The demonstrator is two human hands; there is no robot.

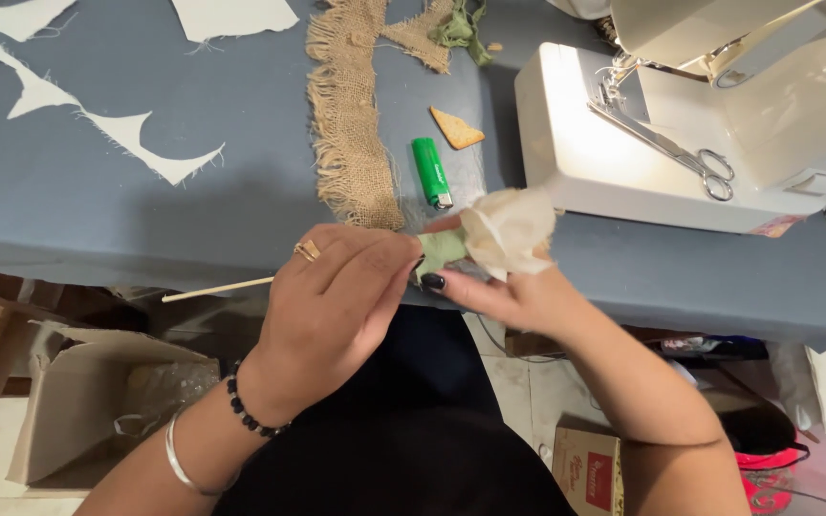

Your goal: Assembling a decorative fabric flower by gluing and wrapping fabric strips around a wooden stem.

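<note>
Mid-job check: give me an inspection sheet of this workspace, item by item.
Surface: blue-grey table, cloth-covered.
Job's things: cream fabric flower with green wrap on a wooden stick.
Clutter: burlap strip, green lighter, white fabric scraps, scissors on sewing machine.
Grippers: left hand pinches the wrap; right hand holds the flower.
Cables: nothing seen.
Surroundings: cardboard box on the floor.
</note>
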